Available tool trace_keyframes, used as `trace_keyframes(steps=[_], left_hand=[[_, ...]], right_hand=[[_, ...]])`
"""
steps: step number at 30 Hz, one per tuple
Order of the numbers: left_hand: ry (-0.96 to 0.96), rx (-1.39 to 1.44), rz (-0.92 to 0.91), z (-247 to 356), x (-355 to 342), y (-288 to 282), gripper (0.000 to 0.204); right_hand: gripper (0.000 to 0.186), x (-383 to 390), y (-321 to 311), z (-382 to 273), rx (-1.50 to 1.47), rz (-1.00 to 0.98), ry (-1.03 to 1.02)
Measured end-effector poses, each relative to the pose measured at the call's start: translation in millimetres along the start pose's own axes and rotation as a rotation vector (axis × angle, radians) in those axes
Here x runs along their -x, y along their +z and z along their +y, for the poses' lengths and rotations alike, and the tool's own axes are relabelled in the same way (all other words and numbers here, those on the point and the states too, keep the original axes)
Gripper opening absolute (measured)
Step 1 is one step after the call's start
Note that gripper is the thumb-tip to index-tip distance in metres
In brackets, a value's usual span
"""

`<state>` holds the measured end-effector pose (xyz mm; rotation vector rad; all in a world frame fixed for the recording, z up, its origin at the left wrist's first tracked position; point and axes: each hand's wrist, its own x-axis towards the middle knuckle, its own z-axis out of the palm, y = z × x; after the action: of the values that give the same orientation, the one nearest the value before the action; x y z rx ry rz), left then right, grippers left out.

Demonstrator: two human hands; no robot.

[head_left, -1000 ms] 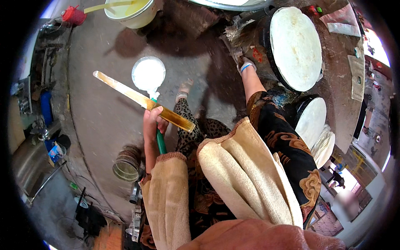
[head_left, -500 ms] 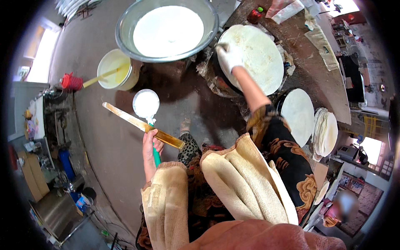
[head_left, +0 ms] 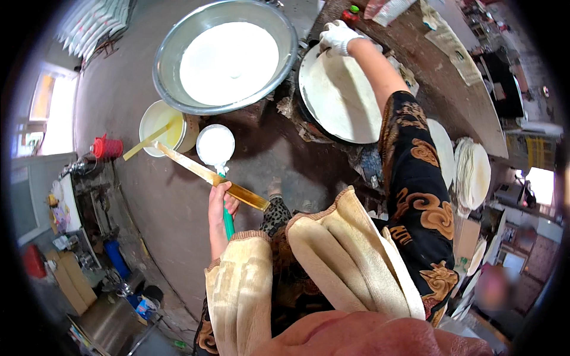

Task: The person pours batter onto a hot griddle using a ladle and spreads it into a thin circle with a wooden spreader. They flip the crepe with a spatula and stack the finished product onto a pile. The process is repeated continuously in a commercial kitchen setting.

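Observation:
My left hand is closed round the green handle of a ladle whose round bowl is coated with white batter. The same hand grips a flat wooden stick, pale at its far end, crossing the ladle. My right hand, in a white glove, has its fingers curled at the far edge of a thin round pancake. What its fingertips hold is hidden. The pancake lies on a black-rimmed round griddle, under my forearm's shadow.
A large grey basin of white batter stands left of the griddle. Below it is a white bucket with yellowish liquid and a stick. A stack of pancakes lies at the right. A red jar stands beyond the griddle.
My right hand has moved from the pancake's left edge to its far edge, up and right. My left hand keeps its hold on the ladle and stick. The whole view has shifted slightly.

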<state>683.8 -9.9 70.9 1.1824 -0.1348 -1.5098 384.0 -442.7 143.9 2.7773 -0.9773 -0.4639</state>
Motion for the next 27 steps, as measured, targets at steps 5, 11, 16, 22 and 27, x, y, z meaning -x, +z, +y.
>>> trace_keyframes(steps=[5,11,16,22,27], left_hand=[[-0.002,-0.075,-0.074,13.1,-3.6,9.7,0.028],[-0.111,-0.075,-0.285,22.9,-24.0,50.5,0.013],[-0.176,-0.158,-0.332,26.8,1.1,122.4,0.016],[-0.255,-0.177,-0.426,3.1,48.9,204.8,0.025],[-0.338,-0.098,-0.456,-14.1,63.0,236.8,0.03]], right_hand=[[0.021,125.5,-42.0,15.6,-0.314,0.121,0.108],[0.017,347.1,-89.6,16.0,-0.233,0.408,0.183],[0.02,497.6,-102.6,-7.9,-1.075,0.612,0.591],[0.045,619.2,-112.9,23.6,-0.931,0.642,0.934],[0.047,678.7,-6.0,89.2,-1.14,0.624,1.112]])
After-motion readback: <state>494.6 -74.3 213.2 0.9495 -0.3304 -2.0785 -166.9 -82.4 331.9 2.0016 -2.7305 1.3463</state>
